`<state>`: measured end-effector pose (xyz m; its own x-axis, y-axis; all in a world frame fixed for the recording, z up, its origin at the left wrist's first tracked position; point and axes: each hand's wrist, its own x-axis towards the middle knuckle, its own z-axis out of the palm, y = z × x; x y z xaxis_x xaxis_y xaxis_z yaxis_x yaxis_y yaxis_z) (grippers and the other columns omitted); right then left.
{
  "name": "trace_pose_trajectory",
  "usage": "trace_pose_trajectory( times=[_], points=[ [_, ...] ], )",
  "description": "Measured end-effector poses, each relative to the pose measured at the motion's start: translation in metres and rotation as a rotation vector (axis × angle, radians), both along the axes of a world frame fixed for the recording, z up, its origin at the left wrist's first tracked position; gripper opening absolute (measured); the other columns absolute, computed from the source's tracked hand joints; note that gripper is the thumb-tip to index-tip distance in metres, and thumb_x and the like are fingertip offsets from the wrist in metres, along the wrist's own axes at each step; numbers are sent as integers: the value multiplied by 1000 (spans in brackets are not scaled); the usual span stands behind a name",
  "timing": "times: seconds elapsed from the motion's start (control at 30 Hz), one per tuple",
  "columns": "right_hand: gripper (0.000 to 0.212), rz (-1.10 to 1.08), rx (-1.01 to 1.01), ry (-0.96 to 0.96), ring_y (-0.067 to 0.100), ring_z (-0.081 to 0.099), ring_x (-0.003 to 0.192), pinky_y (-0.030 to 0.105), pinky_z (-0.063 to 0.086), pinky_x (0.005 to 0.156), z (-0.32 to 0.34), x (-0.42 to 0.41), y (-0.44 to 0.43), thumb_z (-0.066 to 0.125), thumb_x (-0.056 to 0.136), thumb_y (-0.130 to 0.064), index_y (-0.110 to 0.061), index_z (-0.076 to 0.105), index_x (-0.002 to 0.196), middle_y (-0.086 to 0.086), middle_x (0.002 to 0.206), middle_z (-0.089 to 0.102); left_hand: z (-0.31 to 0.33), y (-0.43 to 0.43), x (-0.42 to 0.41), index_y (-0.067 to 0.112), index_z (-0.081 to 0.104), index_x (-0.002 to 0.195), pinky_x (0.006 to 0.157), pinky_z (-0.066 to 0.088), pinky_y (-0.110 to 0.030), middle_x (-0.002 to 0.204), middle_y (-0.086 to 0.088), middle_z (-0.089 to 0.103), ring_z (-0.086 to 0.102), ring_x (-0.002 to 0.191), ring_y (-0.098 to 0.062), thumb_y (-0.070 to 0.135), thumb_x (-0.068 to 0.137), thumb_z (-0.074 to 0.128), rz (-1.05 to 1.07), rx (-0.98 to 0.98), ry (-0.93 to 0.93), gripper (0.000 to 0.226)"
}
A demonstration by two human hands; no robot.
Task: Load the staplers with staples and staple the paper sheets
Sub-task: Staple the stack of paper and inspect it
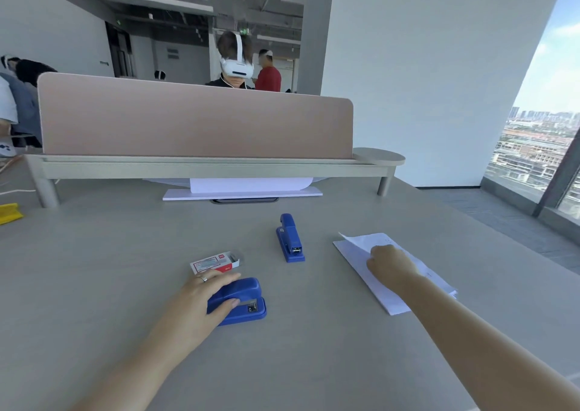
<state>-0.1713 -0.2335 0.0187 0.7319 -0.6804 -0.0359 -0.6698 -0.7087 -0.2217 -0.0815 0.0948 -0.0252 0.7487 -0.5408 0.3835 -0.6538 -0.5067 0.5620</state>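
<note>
Grey desk [94, 285]: left hand [201, 300] is clasping near stapler [238, 300], steadying it; at three o'clock, right hand [390, 264] is pinching paper sheets [395, 297] to lift them.

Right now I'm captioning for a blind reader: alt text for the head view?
Left hand rests on the near stapler; right hand lifts the paper. Between them on the table: an open staple box, a second stapler.

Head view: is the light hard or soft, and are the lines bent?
Head view: soft daylight from the window on the right; faint shadows under the near stapler; the window frame and desk shelf bow from wide-angle distortion; the paper sheets look slightly overexposed.
</note>
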Motion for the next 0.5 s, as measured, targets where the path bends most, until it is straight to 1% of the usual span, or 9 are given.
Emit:
trace_pose_trajectory(
  times=[0.07,0.17,0.23,0.3,0.33,0.37,0.4,0.47,0.5],
  points=[
    [21,5,-36,-109,27,47,75,29,37,64,0,-8,-6,39,88,-10,-3,58,94,10,83,53,-1,0,0,36,54,121,93,35,-20,121,20,52,45,117,-5,32,83,62,-1,6,-2,39],
    [22,-23,-3,-419,27,47,66,30,32,56,15,-23,-9,41,80,-4,0,61,90,20,77,62,-1,0,-1,34,54,121,91,35,-19,119,21,52,47,116,-7,30,83,62,-16,16,-25,39],
    [19,-28,226,-696,25,49,68,30,34,58,40,-37,-3,45,83,-7,-5,64,85,17,80,65,-1,1,-1,34,54,120,91,38,-21,119,20,53,49,115,-8,31,83,62,-17,25,-32,39],
    [19,30,635,-933,21,56,67,26,42,60,64,-52,8,49,85,-11,-10,68,86,6,77,66,-1,1,-1,34,54,120,94,40,-23,122,17,56,49,117,-9,31,83,62,-17,26,-24,38],
    [19,74,809,-996,17,59,61,22,45,56,71,-59,15,50,86,-11,-10,68,83,1,70,66,0,1,-2,34,54,120,95,39,-23,123,17,56,49,117,-9,30,83,61,-25,19,-17,38],
    [18,109,926,-1030,15,56,53,18,43,49,73,-61,21,49,87,-10,-10,66,80,-1,62,62,1,2,-2,34,54,120,95,38,-22,122,18,56,49,117,-8,30,84,61,-36,11,-8,37],
    [16,129,981,-1015,17,50,50,18,37,43,69,-61,26,49,88,-10,-10,61,77,1,58,56,2,2,-3,34,55,119,94,37,-22,119,21,56,49,117,-7,29,84,62,-47,0,7,37],
    [8,91,955,-902,21,38,58,26,26,49,48,-52,39,52,82,-13,-11,57,76,9,64,46,5,5,-7,35,56,118,93,37,-21,114,25,55,49,115,-6,28,83,63,-60,-13,43,36],
    [10,74,921,-811,21,39,62,29,25,53,31,-47,46,52,77,-16,-9,59,75,16,69,46,5,7,-8,36,56,117,94,38,-23,115,24,56,49,115,-6,28,82,63,-62,-14,60,36]
  ],
)
